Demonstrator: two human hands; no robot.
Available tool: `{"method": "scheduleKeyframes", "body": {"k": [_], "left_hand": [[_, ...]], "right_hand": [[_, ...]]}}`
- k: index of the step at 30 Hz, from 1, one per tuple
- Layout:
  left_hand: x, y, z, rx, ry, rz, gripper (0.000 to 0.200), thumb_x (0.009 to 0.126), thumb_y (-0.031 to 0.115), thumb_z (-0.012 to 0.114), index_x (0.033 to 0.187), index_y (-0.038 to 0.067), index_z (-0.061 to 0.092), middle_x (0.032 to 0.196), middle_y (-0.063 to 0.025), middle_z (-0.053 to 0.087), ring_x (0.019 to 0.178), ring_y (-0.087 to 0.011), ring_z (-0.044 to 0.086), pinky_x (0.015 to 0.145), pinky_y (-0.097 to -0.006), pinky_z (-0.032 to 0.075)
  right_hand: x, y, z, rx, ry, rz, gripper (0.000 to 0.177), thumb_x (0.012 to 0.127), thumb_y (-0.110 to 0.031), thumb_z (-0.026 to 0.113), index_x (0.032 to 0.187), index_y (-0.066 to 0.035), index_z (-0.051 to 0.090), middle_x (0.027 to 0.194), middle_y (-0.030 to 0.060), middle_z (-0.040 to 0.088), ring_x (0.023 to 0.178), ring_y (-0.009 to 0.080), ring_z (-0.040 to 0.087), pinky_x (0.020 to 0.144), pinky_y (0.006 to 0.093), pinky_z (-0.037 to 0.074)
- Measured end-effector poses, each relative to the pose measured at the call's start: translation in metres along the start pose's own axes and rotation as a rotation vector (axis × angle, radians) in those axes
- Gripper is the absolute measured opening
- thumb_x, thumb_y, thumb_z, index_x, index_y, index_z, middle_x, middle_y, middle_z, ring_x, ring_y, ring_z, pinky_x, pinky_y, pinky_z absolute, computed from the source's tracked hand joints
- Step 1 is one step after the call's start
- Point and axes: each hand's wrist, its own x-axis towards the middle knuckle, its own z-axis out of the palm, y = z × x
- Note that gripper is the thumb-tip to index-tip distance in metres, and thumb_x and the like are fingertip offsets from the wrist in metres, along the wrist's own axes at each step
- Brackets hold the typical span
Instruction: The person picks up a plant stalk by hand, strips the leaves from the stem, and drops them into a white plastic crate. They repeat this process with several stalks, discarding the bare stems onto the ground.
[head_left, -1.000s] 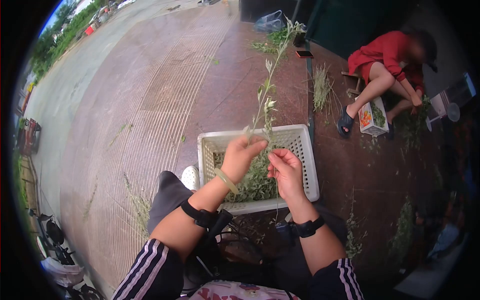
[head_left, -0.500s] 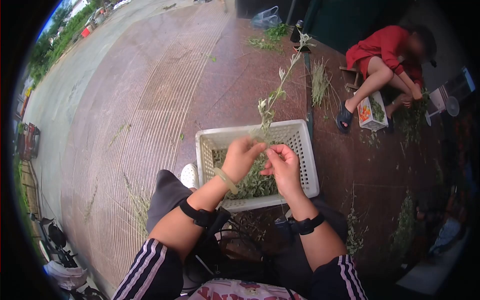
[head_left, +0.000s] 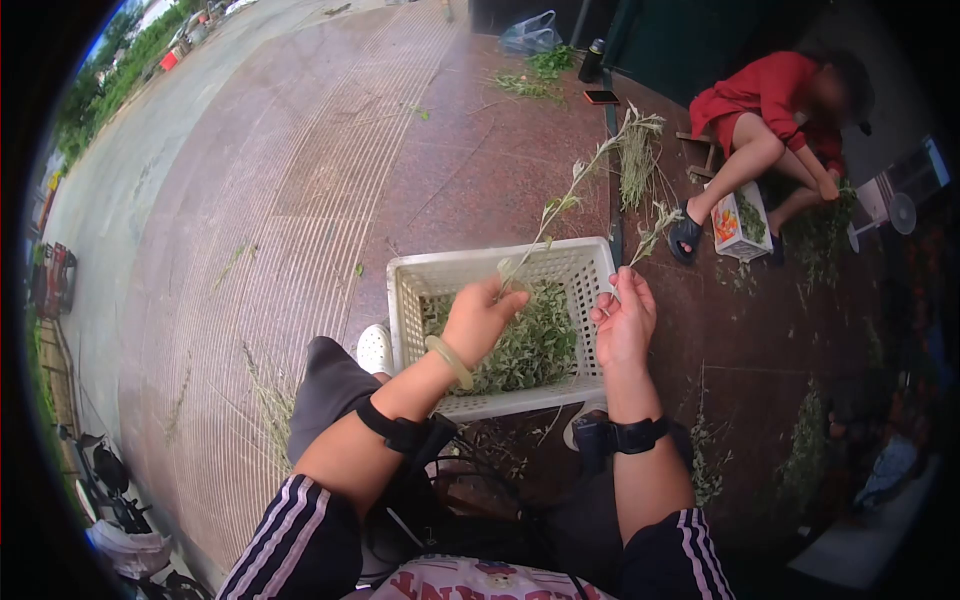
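Observation:
Over the left half of a white plastic basket [head_left: 425,264], my left hand [head_left: 483,318] is closed round a long leafy stem [head_left: 560,203] that slants up and to the right. My right hand [head_left: 627,318] pinches a shorter leafy sprig [head_left: 655,229] just past the basket's right rim. A gap separates the two hands. Loose grey-green leaves [head_left: 540,345] fill the bottom of the basket, partly covered by my left hand and wrist.
On the right a person in red [head_left: 765,110] bends over a small white crate [head_left: 741,222]. Bare stalks [head_left: 637,165] lie on the tiles near a phone [head_left: 601,97] and a dark bottle [head_left: 593,60]. More cut plants [head_left: 268,400] lie at left.
My hands were together on one stem and have parted. The right has moved right with a short sprig; the long stem in my left now leans further right.

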Motion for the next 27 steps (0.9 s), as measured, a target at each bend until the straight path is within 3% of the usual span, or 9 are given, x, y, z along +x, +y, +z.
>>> {"method": "scheduleKeyframes", "body": {"k": [6, 9, 12, 15, 18, 21, 24, 27], "left_hand": [[0.004, 0.007, 0.001, -0.202, 0.133, 0.1, 0.02, 0.078, 0.018, 0.062, 0.084, -0.001, 0.063, 0.069, -0.0033, 0.059, 0.064, -0.0101, 0.051, 0.059, -0.0265, 0.04], [0.004, 0.015, -0.01, -0.129, 0.045, -0.111, 0.022, 0.078, 0.019, 0.062, 0.086, -0.002, 0.063, 0.072, -0.0061, 0.06, 0.067, -0.0097, 0.052, 0.062, -0.0255, 0.041], [0.006, 0.016, -0.011, -0.196, 0.056, -0.145, 0.025, 0.079, 0.02, 0.062, 0.09, -0.003, 0.062, 0.077, -0.0071, 0.061, 0.07, -0.0105, 0.053, 0.065, -0.0264, 0.042], [0.008, 0.021, 0.003, -0.378, 0.167, 0.154, 0.026, 0.079, 0.02, 0.063, 0.092, -0.002, 0.06, 0.081, -0.0068, 0.061, 0.072, -0.0108, 0.053, 0.067, -0.027, 0.042], [0.002, 0.03, -0.003, -0.469, -0.003, 0.015, 0.022, 0.082, 0.014, 0.061, 0.099, -0.001, 0.058, 0.081, -0.0018, 0.061, 0.072, -0.0054, 0.053, 0.066, -0.0206, 0.042], [0.005, 0.017, -0.007, -0.307, -0.015, 0.044, 0.024, 0.077, 0.014, 0.064, 0.094, -0.003, 0.059, 0.084, -0.0079, 0.063, 0.076, -0.0114, 0.054, 0.072, -0.027, 0.043], [0.002, 0.02, -0.006, -0.268, -0.045, 0.102, 0.019, 0.078, 0.012, 0.062, 0.09, -0.002, 0.061, 0.08, -0.0082, 0.063, 0.075, -0.0112, 0.055, 0.07, -0.0276, 0.044], [0.002, 0.019, -0.007, -0.192, -0.109, 0.15, 0.011, 0.081, 0.006, 0.059, 0.089, -0.001, 0.061, 0.082, -0.0005, 0.062, 0.075, -0.0055, 0.053, 0.07, -0.022, 0.043]], "right_hand": [[-0.009, 0.006, 0.003, -0.084, -0.192, 0.088, 0.017, 0.086, -0.019, 0.055, 0.092, -0.003, 0.056, 0.076, 0.0005, 0.053, 0.049, 0.0051, 0.045, 0.042, 0.0198, 0.035], [-0.017, 0.017, 0.006, -0.112, -0.26, 0.135, 0.016, 0.086, -0.018, 0.055, 0.092, -0.003, 0.056, 0.076, 0.001, 0.053, 0.049, 0.0051, 0.045, 0.042, 0.019, 0.035], [-0.023, 0.024, 0.009, -0.166, -0.355, 0.209, 0.013, 0.089, -0.018, 0.051, 0.091, -0.005, 0.053, 0.076, -0.0009, 0.051, 0.055, 0.0055, 0.046, 0.046, 0.0203, 0.037], [-0.025, 0.028, 0.011, -0.18, -0.418, 0.248, 0.012, 0.089, -0.017, 0.05, 0.09, -0.006, 0.053, 0.075, -0.001, 0.052, 0.055, 0.0053, 0.047, 0.046, 0.0201, 0.037], [-0.027, 0.032, 0.011, -0.202, -0.467, 0.265, 0.012, 0.089, -0.018, 0.049, 0.091, -0.006, 0.053, 0.074, -0.0011, 0.052, 0.055, 0.0051, 0.047, 0.046, 0.02, 0.038], [-0.03, 0.031, 0.015, -0.214, -0.48, 0.27, 0.013, 0.089, -0.018, 0.049, 0.092, -0.006, 0.052, 0.074, -0.001, 0.052, 0.055, 0.0051, 0.048, 0.046, 0.02, 0.039], [-0.032, 0.027, 0.02, -0.212, -0.467, 0.246, 0.013, 0.089, -0.017, 0.051, 0.094, -0.005, 0.052, 0.074, -0.0008, 0.052, 0.055, 0.0053, 0.048, 0.045, 0.0201, 0.04], [-0.031, 0.025, 0.022, -0.236, -0.47, 0.208, 0.013, 0.088, -0.016, 0.052, 0.095, -0.005, 0.051, 0.075, -0.0004, 0.053, 0.056, 0.0055, 0.048, 0.045, 0.0202, 0.04]]}}
